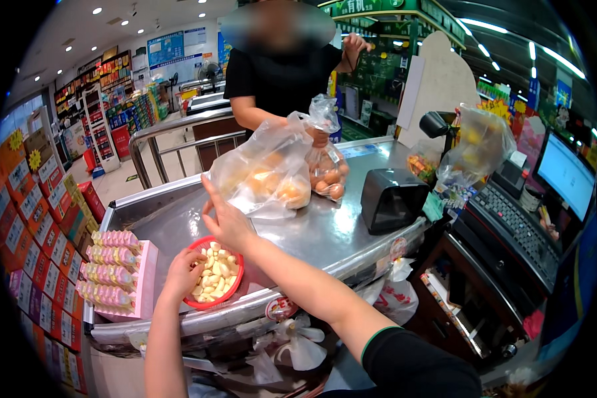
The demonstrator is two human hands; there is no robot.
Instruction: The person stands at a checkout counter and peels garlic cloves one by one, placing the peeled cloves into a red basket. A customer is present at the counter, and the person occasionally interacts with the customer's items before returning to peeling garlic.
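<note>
My left hand (185, 272) reaches over the rim of a red plastic basket (239, 279) full of peeled garlic cloves (217, 272). Its fingertips are at the cloves; whether they pinch one is hidden. Above the basket, my right hand (228, 224) holds nothing, its index finger extended and the others partly curled. Just beyond it lies a clear plastic bag (258, 169) with orange-yellow contents. Beside that stands a knotted plastic bag of brown eggs (328, 176). A person in a black shirt (283, 74) across the counter has one hand at the bags and the other raised.
The metal checkout counter (318, 239) holds a pink display box (147, 278) at left and a black counter scanner (394, 199) at right. Further right are a keyboard (517, 229) and a monitor (567, 174). Stacked cartons (40, 219) line the left; a steel railing (179, 124) stands beyond.
</note>
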